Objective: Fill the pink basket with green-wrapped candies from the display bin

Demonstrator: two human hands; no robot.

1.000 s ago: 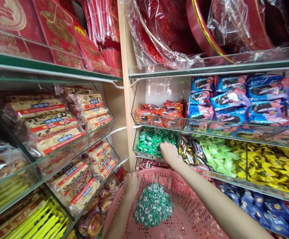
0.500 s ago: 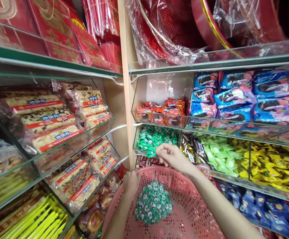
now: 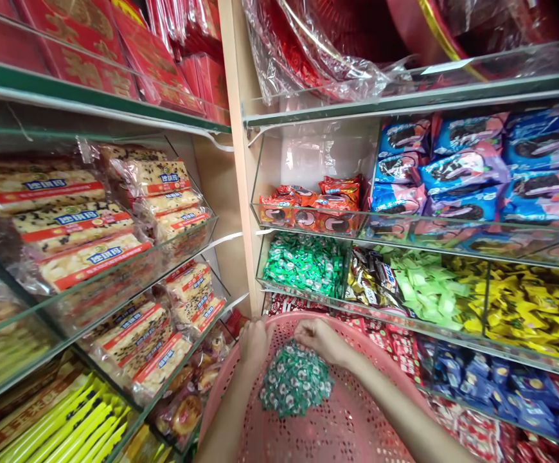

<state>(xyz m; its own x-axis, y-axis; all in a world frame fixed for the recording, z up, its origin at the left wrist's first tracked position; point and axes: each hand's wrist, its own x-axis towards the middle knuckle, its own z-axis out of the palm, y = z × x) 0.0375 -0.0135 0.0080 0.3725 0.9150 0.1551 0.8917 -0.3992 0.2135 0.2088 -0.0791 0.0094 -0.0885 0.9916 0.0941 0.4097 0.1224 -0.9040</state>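
Note:
A pink perforated plastic basket stands below me, with a heap of small green-wrapped candies inside it. My left hand is closed over the basket's far left rim. Just above the heap's far edge is my right hand, its fingers curled together inside the basket. Whatever those fingers hold, if anything, is hidden. Beyond the rim, a glass shelf compartment holds more green-wrapped candies of the same look.
Right of the green compartment lie pale green packets and yellow packets. Blue cookie packs and red packs fill the shelf above. Wrapped sesame bars sit behind glass edges at left. A wooden upright divides the shelves.
My right hand has come down from the front of the green candy compartment to the heap inside the basket. My left hand stays on the rim. The view has shifted slightly.

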